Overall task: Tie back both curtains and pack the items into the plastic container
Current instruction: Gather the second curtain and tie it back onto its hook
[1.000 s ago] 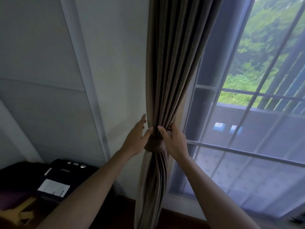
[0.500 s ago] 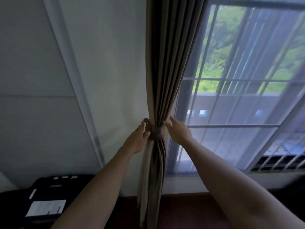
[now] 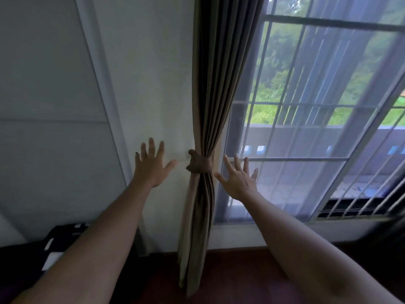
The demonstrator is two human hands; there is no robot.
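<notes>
A brown curtain (image 3: 215,88) hangs gathered in folds at the left edge of the window. A brown tie-back band (image 3: 200,164) is wrapped tightly around it at hand height, fastened toward the wall. My left hand (image 3: 151,166) is spread open to the left of the band, apart from it. On the other side my right hand (image 3: 240,179) is also spread open, just clear of the curtain. Neither hand holds anything. No plastic container is in view.
A white wall (image 3: 142,84) with a vertical trim strip lies left of the curtain. A sheer curtain (image 3: 317,139) covers the barred window on the right. A black device with white labels (image 3: 59,244) sits low at the left. Dark wood flooring (image 3: 236,277) lies below.
Both hands have let go of the tie-back and pulled away to either side with fingers spread. The band stays wrapped around the curtain. My view has shifted slightly.
</notes>
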